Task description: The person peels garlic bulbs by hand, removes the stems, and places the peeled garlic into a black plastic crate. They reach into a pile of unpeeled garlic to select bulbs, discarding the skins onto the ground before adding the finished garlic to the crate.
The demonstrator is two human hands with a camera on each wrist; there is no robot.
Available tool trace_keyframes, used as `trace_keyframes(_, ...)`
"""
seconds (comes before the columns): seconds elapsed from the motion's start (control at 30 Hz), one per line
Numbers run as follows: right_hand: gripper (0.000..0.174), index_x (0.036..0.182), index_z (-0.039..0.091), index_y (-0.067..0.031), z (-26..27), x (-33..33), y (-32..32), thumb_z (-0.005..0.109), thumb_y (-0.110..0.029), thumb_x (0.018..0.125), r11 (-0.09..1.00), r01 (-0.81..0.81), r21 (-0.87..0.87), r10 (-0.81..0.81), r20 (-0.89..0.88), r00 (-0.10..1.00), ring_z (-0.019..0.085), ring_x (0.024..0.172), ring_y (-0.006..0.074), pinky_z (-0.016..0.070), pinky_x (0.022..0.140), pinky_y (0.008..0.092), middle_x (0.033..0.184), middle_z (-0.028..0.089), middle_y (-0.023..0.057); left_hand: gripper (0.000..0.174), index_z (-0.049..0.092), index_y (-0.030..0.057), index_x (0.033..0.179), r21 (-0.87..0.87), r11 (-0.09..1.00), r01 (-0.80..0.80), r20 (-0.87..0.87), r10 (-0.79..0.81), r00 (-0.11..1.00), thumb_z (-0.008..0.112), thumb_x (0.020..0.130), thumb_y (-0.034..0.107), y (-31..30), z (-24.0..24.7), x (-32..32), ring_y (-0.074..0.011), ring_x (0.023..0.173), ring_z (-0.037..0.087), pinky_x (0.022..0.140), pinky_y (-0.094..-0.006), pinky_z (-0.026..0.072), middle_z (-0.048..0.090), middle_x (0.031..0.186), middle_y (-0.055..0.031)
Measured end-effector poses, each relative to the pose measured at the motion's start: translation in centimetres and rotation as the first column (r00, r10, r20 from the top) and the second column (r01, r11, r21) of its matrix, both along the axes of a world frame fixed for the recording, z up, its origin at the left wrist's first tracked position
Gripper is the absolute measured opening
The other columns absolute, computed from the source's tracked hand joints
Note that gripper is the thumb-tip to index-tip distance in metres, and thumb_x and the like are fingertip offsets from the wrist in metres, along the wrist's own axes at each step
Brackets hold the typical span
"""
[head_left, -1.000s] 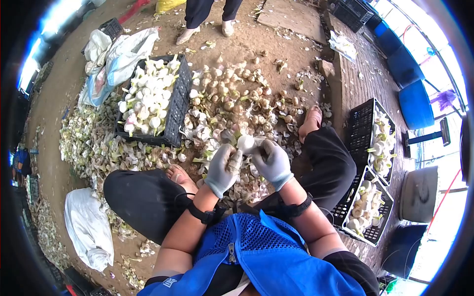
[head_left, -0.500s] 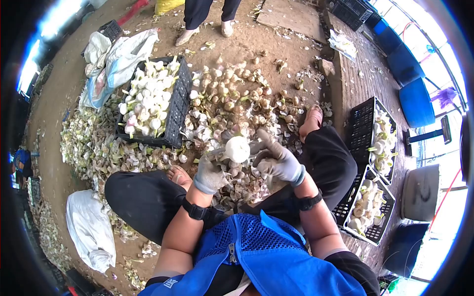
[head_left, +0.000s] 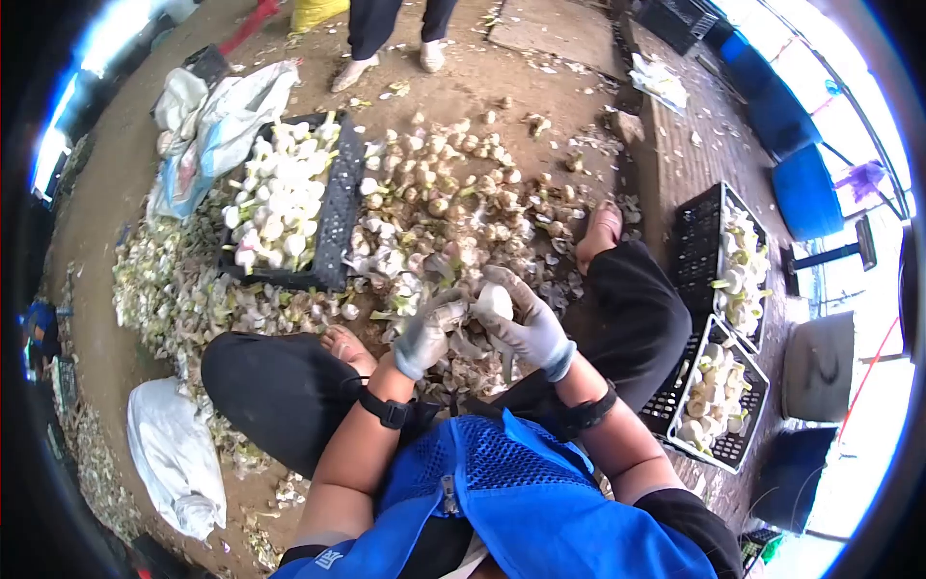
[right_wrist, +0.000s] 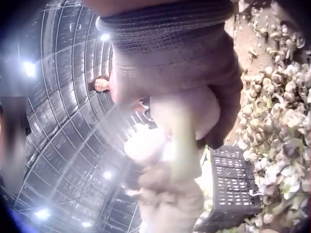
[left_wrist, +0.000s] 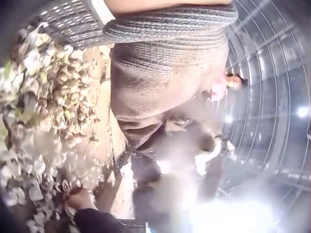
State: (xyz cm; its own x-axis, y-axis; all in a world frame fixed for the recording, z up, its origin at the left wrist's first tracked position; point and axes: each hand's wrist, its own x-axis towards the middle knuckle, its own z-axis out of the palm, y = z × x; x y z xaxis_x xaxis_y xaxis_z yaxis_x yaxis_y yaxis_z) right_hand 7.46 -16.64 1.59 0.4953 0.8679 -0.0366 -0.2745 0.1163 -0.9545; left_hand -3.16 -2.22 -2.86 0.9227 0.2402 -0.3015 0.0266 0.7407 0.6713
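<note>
A white garlic bulb (head_left: 494, 301) is held up in front of the lap in the head view. My gloved right hand (head_left: 529, 326) grips it, fingers round its far side and thumb on the near side. My gloved left hand (head_left: 431, 330) is close against the bulb's left side with its fingers curled. In the right wrist view the pale green stem (right_wrist: 186, 150) runs down from the bulb (right_wrist: 204, 114) to the left hand (right_wrist: 170, 199). The left wrist view shows mostly the back of the left glove (left_wrist: 165, 77); its fingertips are hidden in glare.
Unpeeled garlic (head_left: 439, 174) and loose skins cover the ground ahead. A black crate (head_left: 338, 232) heaped with white bulbs stands front left. Two more crates with garlic (head_left: 738, 256) stand at the right. White sacks (head_left: 174, 444) lie left. A person's legs (head_left: 371, 29) are at the top.
Half a second ago the right hand was spread beside the bulb; now it has closed round it. The bulb has shifted right and slightly down. The head view has tilted slightly.
</note>
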Motion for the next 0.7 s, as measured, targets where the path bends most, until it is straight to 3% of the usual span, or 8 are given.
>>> trace_keyframes(0.13,0.044,0.129,0.042,-0.0051,1.4,2.5,-4.9,0.06,-0.011,0.09,0.855,0.506,-0.119,-0.503,0.053,0.863,0.054,0.091,0.0107,0.0472,0.077,0.0238,0.104,0.055,0.0031,0.035,0.056,0.0057,0.122,0.226,0.918,0.326,-0.176,-0.291,0.94,0.048,0.092,0.021,-0.6,1.8,0.2,-0.0139,0.091,0.06,0.083,-0.0288,0.0478,0.061,0.112,-0.0043)
trace_keyframes(0.2,0.039,0.123,0.045,-0.0086,3.2,5.3,-10.2,0.059,-0.025,0.09,0.67,0.74,0.049,-0.74,-0.027,0.672,0.055,0.079,0.0129,0.0485,0.064,0.0256,0.097,0.056,0.0044,0.018,0.061,0.0036,0.1,0.569,0.8,0.189,-0.009,-0.223,0.975,0.046,0.09,0.002,-1.0,-1.0,1.1,-0.0108,0.079,0.059,0.067,-0.0238,0.0505,0.062,0.096,-0.0028)
trace_keyframes(0.27,0.047,0.124,0.045,-0.0077,6.3,7.1,-17.5,0.058,-0.037,0.089,0.704,0.698,0.13,-0.675,-0.184,0.715,0.059,0.075,0.0177,0.0507,0.063,0.0296,0.097,0.058,0.0117,0.037,0.062,0.0028,0.101,0.455,0.811,0.369,-0.274,-0.267,0.924,0.035,0.082,-0.014,-0.8,-3.1,1.4,-0.0119,0.084,0.06,0.079,-0.024,0.0485,0.062,0.095,-0.0033)
trace_keyframes(0.33,0.049,0.116,0.049,-0.0022,5.3,9.0,-25.7,0.057,-0.042,0.088,0.279,0.958,-0.07,-0.953,0.102,0.285,0.063,0.077,0.0242,0.0544,0.063,0.0368,0.095,0.059,0.0109,0.037,0.062,0.0045,0.107,0.75,0.456,0.479,-0.35,-0.34,0.873,0.041,0.081,-0.011,-1.0,-3.6,1.4,-0.015,0.088,0.062,0.079,-0.025,0.0493,0.064,0.098,-0.0069)
trace_keyframes(0.4,0.044,0.12,0.048,-0.0026,3.0,10.6,-35.4,0.059,-0.032,0.089,0.097,0.994,-0.056,-0.969,0.222,0.107,0.063,0.083,0.0233,0.0554,0.068,0.0382,0.102,0.059,0.0104,0.045,0.056,0.0074,0.121,0.88,-0.022,0.475,-0.45,-0.365,0.815,0.052,0.076,0.005,-0.5,-7.9,0.9,-0.032,0.099,0.061,0.086,-0.0363,0.0482,0.063,0.109,-0.0208)
trace_keyframes(0.57,0.076,0.137,0.037,-0.0067,-4.4,16.4,-51.4,0.069,-0.038,0.076,-0.422,0.842,-0.337,-0.391,0.905,0.167,0.056,0.106,0.0265,0.045,0.089,0.0342,0.122,0.055,0.0142,0.059,0.048,0.006,0.13,0.69,-0.304,0.657,-0.715,-0.425,0.555,0.053,0.071,0.013,-1.9,-8.3,-0.4,-0.0378,0.111,0.054,0.094,-0.0385,0.044,0.055,0.119,-0.0266)
trace_keyframes(0.6,0.078,0.135,0.04,-0.0039,-2.4,17.2,-49.8,0.071,-0.04,0.073,-0.444,0.845,-0.299,-0.282,0.941,0.185,0.055,0.109,0.0279,0.0429,0.093,0.0347,0.122,0.055,0.0146,0.059,0.047,0.0051,0.131,0.609,-0.237,0.757,-0.751,-0.48,0.454,0.052,0.072,0.014,-2.0,-7.4,0.0,-0.036,0.117,0.051,0.097,-0.0383,0.0418,0.053,0.124,-0.026)
trace_keyframes(0.7,0.042,0.126,0.049,0.0004,2.2,20.0,-34.3,0.055,-0.015,0.088,0.281,0.938,-0.204,-0.662,0.666,0.344,0.056,0.096,0.0163,0.0449,0.083,0.0269,0.109,0.06,0.008,0.059,0.044,0.0049,0.133,0.488,-0.221,0.844,-0.794,-0.513,0.325,0.051,0.075,0.014,-2.5,-5.7,1.2,-0.0345,0.121,0.048,0.101,-0.0369,0.0385,0.049,0.129,-0.0246)
